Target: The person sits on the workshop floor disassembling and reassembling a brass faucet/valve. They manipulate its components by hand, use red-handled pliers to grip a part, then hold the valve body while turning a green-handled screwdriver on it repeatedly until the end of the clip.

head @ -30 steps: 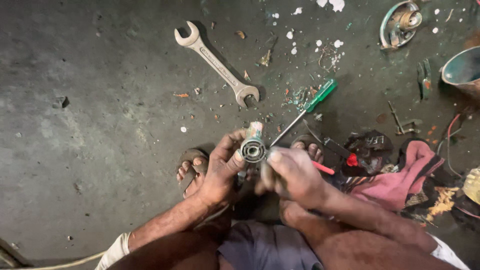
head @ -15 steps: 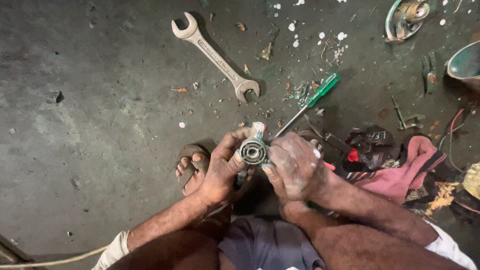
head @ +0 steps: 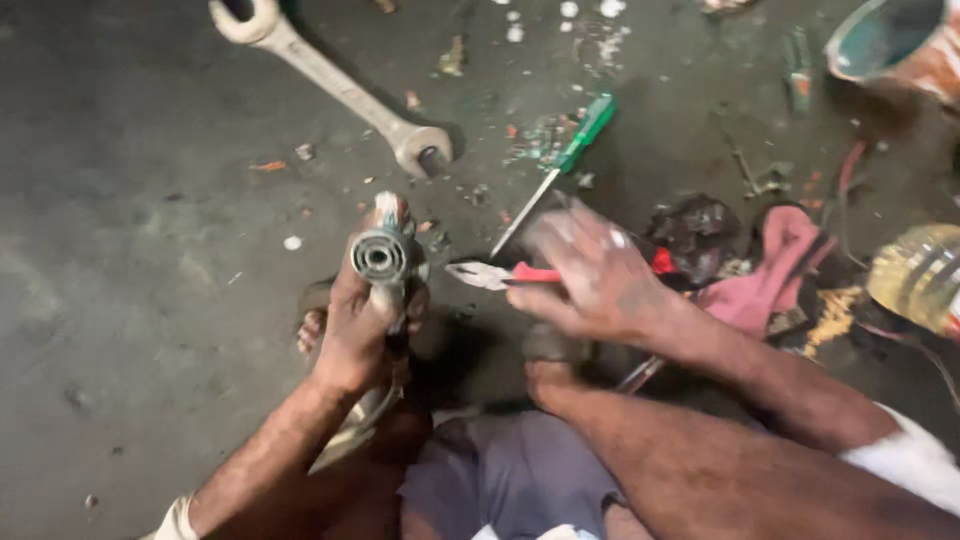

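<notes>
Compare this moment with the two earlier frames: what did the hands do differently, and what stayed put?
The right hand has let go of the round metal part and moved off to the right, now blurred above the red-handled pliers on the floor; whether it touches them cannot be told. The left hand still grips the part alone. The wrench and green screwdriver lie as before.

The wrench (head: 335, 88) lies behind the metal part (head: 380, 256); the screwdriver (head: 555, 175) and pliers (head: 500, 275) lie to its right.

Bare forearms, white rolled sleeves (head: 905, 462), grey-purple shorts (head: 510, 470), bare feet.
</notes>
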The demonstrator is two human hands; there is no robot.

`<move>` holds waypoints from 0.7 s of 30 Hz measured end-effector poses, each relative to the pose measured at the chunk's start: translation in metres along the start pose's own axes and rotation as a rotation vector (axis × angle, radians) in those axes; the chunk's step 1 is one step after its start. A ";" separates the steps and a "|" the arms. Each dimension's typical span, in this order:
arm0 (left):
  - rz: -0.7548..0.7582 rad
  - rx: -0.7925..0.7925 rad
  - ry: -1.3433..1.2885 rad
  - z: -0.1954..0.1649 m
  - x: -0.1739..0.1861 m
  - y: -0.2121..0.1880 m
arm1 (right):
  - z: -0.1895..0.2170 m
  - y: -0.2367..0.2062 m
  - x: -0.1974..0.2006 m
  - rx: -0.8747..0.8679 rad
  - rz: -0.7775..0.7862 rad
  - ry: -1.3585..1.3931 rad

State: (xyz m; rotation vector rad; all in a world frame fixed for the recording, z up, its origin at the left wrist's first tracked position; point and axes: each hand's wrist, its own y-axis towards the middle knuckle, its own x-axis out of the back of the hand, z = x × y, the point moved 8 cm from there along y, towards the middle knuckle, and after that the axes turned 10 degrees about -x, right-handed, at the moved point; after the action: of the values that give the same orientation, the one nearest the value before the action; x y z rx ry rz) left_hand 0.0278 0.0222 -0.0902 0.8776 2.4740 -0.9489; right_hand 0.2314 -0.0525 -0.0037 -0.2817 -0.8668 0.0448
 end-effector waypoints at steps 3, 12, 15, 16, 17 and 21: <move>-0.059 0.082 0.011 0.011 0.013 0.004 | 0.015 -0.024 -0.013 0.156 0.002 -0.278; 0.166 -0.031 -0.098 -0.001 -0.020 0.010 | -0.041 -0.060 -0.066 -0.042 0.397 -0.395; 0.235 -0.070 -0.075 -0.018 -0.021 0.012 | -0.052 -0.054 -0.037 -0.157 0.315 0.053; 0.211 -0.053 -0.081 -0.021 -0.019 0.013 | -0.058 -0.055 -0.033 -0.231 0.392 0.133; 0.192 -0.037 -0.086 -0.023 -0.017 0.014 | -0.060 -0.059 -0.027 -0.308 0.465 0.211; 0.107 0.014 -0.015 -0.023 -0.012 0.020 | -0.022 -0.050 0.023 -0.043 0.213 0.318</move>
State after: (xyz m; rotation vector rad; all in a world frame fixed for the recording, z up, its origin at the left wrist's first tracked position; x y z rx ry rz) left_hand 0.0478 0.0447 -0.0766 0.9935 2.3838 -0.9342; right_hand 0.2590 -0.1017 0.0130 -0.4086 -0.5199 0.1748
